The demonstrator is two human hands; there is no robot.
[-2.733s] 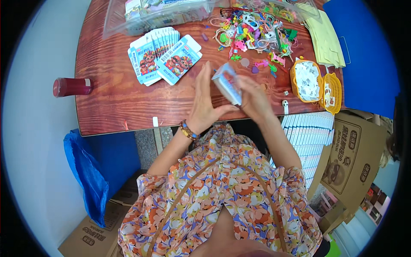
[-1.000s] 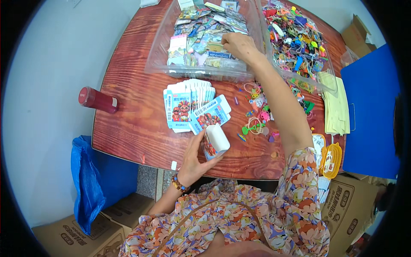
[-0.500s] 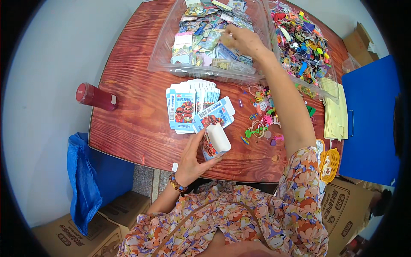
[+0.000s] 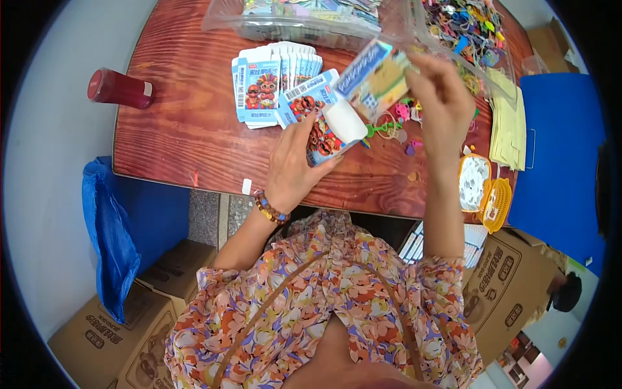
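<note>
My left hand point(image 4: 291, 155) grips a small blue printed carton point(image 4: 324, 139) near the table's front edge. Its open white mouth is tilted up and to the right. A colourful flat card point(image 4: 379, 81), yellow-green with a blue band, is pinched in the fingers of my right hand point(image 4: 444, 94), just above and to the right of that mouth. Another blue carton point(image 4: 304, 100) with a raised flap lies right behind my left fingertips. Beyond it, a fanned stack of flattened cartons point(image 4: 262, 91) rests on the wood.
At the back stand a clear tray point(image 4: 291, 32) of cards and another of small coloured trinkets point(image 4: 463, 29). Loose trinkets point(image 4: 403, 111) lie beside my right hand. A red bottle point(image 4: 120, 89) is at left; yellow sheets point(image 4: 506, 129) and an open yellow basket point(image 4: 497, 202) are at right.
My right hand has come back from the card tray toward the carton, bringing a card. The left hand keeps its hold on the carton. The whole view has shifted, with the table now higher.
</note>
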